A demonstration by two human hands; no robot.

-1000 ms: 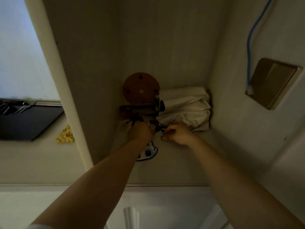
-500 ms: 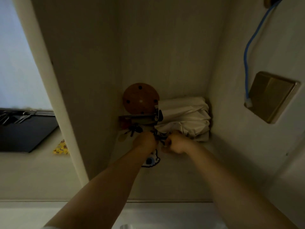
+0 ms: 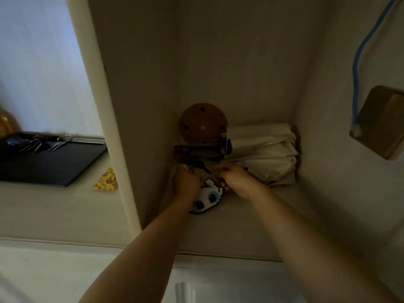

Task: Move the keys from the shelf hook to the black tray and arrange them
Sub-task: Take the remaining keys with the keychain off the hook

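Observation:
In the dim shelf niche a dark bunch of keys (image 3: pixel 200 166) hangs just under the hook rail (image 3: pixel 197 148). Attached below it is a white charm with big blue eyes (image 3: pixel 207 197). My left hand (image 3: pixel 185 182) curls round the left side of the bunch, with a thin ring showing at its fingertips. On the bunch's right side, my right hand (image 3: pixel 237 178) pinches with curled fingers. The black tray (image 3: pixel 50 169) lies on the counter at the left, beyond the niche wall. Several keys (image 3: pixel 39 143) lie along its far edge.
A round wooden disc (image 3: pixel 203 123) stands behind the rail, and a folded white cloth bundle (image 3: pixel 262 154) fills the niche's right corner. A yellow packet (image 3: pixel 106 180) lies beside the tray. On the right wall are a blue cable (image 3: pixel 358 62) and a brass box (image 3: pixel 382 121).
Both hands have stayed at the key bunch under the rail and drawn slightly apart. The white charm now shows almost fully between them.

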